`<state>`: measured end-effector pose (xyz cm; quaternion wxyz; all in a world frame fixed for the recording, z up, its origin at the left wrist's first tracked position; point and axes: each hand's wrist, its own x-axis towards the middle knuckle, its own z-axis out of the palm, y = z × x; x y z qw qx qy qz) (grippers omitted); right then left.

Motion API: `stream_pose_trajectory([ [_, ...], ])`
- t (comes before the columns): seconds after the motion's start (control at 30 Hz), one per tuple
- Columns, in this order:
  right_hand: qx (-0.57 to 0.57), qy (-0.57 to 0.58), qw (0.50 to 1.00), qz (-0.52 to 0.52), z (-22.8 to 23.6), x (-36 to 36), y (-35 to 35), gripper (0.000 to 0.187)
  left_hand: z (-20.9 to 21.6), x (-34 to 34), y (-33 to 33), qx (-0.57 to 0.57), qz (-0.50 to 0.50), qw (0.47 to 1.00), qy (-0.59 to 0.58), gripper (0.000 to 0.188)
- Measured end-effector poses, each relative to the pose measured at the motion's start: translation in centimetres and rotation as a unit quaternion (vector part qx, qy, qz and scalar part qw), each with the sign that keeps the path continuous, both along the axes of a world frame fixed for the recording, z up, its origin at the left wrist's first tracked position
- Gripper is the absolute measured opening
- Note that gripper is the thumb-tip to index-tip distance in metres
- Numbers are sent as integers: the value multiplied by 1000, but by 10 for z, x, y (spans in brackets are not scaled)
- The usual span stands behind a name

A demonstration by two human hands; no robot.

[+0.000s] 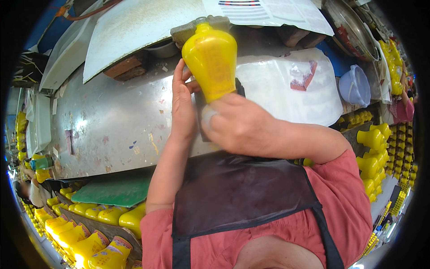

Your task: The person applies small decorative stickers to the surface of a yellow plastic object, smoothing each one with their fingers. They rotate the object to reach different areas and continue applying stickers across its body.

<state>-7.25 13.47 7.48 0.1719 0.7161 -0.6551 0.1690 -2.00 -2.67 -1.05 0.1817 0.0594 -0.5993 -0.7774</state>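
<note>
By the left hand point(183, 105), the fingers are nearly straight and set apart along the left flank of the yellow vase point(215, 56); whether they press on it I cannot tell. If they merely lie alongside, the glossy body could roll or slip that way and chip against the metal worktop point(112, 112). The vase is above the worktop between both hands, its narrow neck pointing away from the person at a grey rest point(180, 33). A hard push from the foot end could, I judge, shift it there. The right hand point(239, 123) is curled at that foot end, fingers folded; what they grip, if anything, is hidden. The pale band point(208, 116) on one finger could scratch the surface if it rubs.

Counted from the left: one narrow patterned strip point(68, 142) on bare metal, one green board point(114, 195), one grey rest, one vase at the hands, one white sheet point(264, 89) carrying one bent patterned strip point(301, 85), one lavender bucket point(354, 87). The surrounding yellow vases point(109, 260) overlap too much to count.
</note>
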Motion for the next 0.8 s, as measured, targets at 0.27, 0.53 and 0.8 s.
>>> stream_pose_trajectory([
  [0.27,-32,-45,997,-60,8,-22,-9,22,12,-18,-6,-39,61,997,1,61],
  [0.53,-193,-146,941,-238,20,-102,-18,25,33,-73,-9,-120,136,983,-25,48],
  [0.8,-87,-357,895,-253,34,-80,-8,20,34,-81,-9,-38,133,990,-34,35],
])
